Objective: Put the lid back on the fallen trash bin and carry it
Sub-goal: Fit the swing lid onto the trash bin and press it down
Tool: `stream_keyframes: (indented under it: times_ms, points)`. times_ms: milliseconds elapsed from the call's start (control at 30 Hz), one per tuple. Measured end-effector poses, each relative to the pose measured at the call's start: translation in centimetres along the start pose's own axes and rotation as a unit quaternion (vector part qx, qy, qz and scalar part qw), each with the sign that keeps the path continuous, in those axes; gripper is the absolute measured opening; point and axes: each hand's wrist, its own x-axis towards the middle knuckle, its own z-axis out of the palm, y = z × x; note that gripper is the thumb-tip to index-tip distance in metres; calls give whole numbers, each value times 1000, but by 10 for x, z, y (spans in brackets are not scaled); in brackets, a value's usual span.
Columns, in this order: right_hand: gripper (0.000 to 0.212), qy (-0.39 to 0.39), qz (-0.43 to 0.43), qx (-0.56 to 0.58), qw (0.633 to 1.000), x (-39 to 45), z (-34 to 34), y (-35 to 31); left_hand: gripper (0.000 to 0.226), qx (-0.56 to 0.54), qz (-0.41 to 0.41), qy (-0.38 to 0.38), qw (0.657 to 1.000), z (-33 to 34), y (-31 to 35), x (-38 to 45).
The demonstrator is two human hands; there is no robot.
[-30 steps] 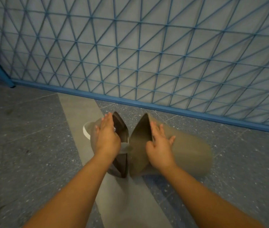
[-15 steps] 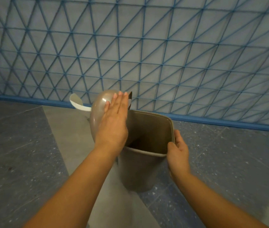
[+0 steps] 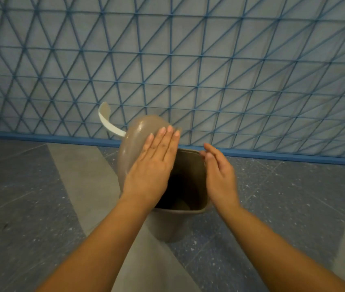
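On the floor by the blue fence (image 3: 230, 70), the bin (image 3: 188, 207) stands upright; left hand (image 3: 152, 171) flat against the tilted lid (image 3: 140, 131), right hand (image 3: 220, 175) open beside the rim; pressed unevenly, the lid could slip

Blue lattice fence (image 3: 209, 70) — speckled grey floor (image 3: 19, 207) beneath.

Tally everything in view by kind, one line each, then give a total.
Brown plastic trash bin, upright and open: 1
Brown domed lid with white flap: 1
Bare hands, left hand and right hand: 2
Blue wire-mesh fence: 1
Total: 5
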Motion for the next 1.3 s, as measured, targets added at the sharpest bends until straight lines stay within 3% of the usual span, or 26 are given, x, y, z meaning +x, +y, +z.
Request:
stream_keyframes:
  times_ms: [100,167,400,500,533,600,633,700,767,833,933,1033,1100,1200,1300]
  points:
    - [44,-90,237,158,954,25,18,-27,61,15,44,2,999,1,7,-6]
    - [45,-122,319,212,916,34,24,-35,60,23,74,-17,997,3,11,-11]
    - [41,-105,358,253,892,41,18,-23,57,46,163,-56,984,11,13,-19]
    - [30,-89,364,247,893,39,7,-13,55,5,186,-31,982,12,4,-19]
    - [26,-82,369,243,893,39,3,-11,56,-43,166,-8,985,10,-3,-17]
    - [18,-64,377,239,892,41,-8,-9,52,-157,49,73,984,3,-20,-14]
    - [17,-56,377,235,894,43,-13,-8,48,-219,-35,127,967,0,-30,-12]
    - [17,-45,367,222,902,47,-22,-7,42,-335,-203,214,895,-3,-49,-11]
    - [18,-43,363,202,909,52,-30,-7,42,-414,-322,201,827,-2,-66,-8]
    - [18,-60,368,184,909,57,-36,-9,44,-453,-389,88,797,4,-80,-3]
    - [17,-87,367,147,915,65,-40,-10,45,-470,-359,-62,804,13,-88,8]
    - [15,-96,361,118,920,67,-36,-10,42,-511,-334,-142,779,17,-85,17]
    - [14,-102,364,114,919,65,-33,-10,37,-491,-315,-175,793,22,-82,16]
    - [13,-99,357,101,923,60,-28,-11,37,-454,-332,-141,815,30,-76,12]
    - [19,-64,322,70,942,58,-22,-12,41,-455,-393,-65,797,34,-68,10]
